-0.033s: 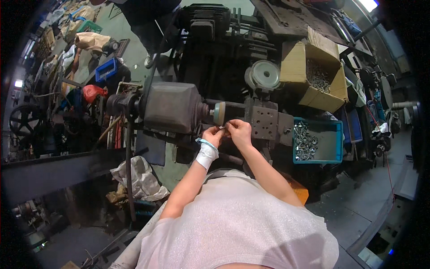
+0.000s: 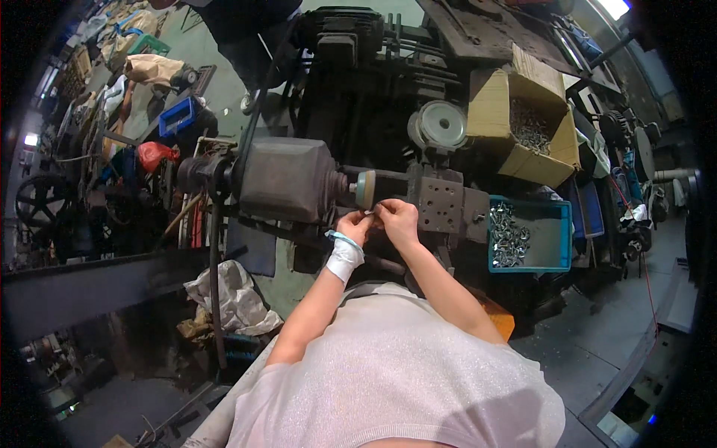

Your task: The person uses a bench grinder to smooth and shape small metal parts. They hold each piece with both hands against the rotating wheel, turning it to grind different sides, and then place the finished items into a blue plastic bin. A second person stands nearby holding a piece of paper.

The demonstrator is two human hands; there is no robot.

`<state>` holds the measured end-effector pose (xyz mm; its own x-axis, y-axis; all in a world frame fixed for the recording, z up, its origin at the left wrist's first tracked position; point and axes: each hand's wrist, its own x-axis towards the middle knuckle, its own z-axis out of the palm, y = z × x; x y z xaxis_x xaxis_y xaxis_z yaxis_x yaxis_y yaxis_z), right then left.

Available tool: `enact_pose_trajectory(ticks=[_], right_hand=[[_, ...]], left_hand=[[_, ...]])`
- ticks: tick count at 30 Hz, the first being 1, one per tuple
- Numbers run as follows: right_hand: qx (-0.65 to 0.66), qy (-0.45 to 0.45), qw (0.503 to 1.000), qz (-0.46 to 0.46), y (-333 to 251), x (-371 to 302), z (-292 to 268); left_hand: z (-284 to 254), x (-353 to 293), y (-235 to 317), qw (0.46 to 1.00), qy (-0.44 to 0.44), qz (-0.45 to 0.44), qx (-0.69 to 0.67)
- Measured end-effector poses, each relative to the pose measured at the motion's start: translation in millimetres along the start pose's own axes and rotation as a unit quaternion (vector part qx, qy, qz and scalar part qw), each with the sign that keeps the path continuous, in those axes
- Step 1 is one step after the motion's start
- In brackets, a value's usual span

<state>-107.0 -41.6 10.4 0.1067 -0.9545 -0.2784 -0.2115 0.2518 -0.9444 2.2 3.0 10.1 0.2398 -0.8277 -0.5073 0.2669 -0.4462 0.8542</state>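
Both hands meet just below a small round wheel point(image 2: 365, 190) with a pale green and tan rim, mounted on the spindle of a dark machine point(image 2: 287, 181). My left hand point(image 2: 353, 226), with a white wrap and a light blue band at the wrist, has its fingertips pinched together. Against them press the closed fingers of my right hand point(image 2: 400, 222). A tiny pale bit shows between the fingertips, too small and covered to name. To the right of my right hand stands a dark metal block point(image 2: 442, 203) with several holes.
At the right sits a teal bin point(image 2: 531, 269) with several shiny metal parts point(image 2: 509, 237). Behind it, an open cardboard box point(image 2: 489, 104) holds many small pieces. A round grey disc point(image 2: 443, 124) stands beyond the block. Left of my forearm lies a crumpled white sack point(image 2: 233, 299).
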Motion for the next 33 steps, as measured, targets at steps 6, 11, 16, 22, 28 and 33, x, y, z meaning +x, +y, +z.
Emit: enact_pose_trajectory(ticks=[6, 11, 16, 22, 28, 33], right_hand=[[0.026, 0.028, 0.999, -0.020, 9.6, 2.9, 5.6], [0.024, 0.029, 0.999, -0.017, -4.4, -2.2, 4.7], [0.192, -0.014, 0.980, 0.053, -5.0, -9.9, -4.6], [0.390, -0.130, 0.894, 0.176, -44.8, -31.7, -31.1], [-0.104, -0.149, 0.954, -0.241, -33.9, -58.3, -12.7], [-0.173, -0.046, 0.911, -0.372, -26.7, -53.7, -7.5]], left_hand=[[1.8, 0.2, 2.2, 1.000, 0.016, 0.000, -0.005], [4.2, -0.9, 3.0, 0.999, 0.008, 0.035, -0.031], [-8.1, -12.8, 3.2, 0.995, -0.068, -0.018, -0.063], [-30.7, -33.3, 4.6, 0.918, -0.100, -0.158, -0.350], [-30.0, -37.5, -2.4, 0.912, -0.089, -0.164, -0.365], [-19.7, -48.0, 0.8, 0.947, -0.075, -0.124, -0.285]])
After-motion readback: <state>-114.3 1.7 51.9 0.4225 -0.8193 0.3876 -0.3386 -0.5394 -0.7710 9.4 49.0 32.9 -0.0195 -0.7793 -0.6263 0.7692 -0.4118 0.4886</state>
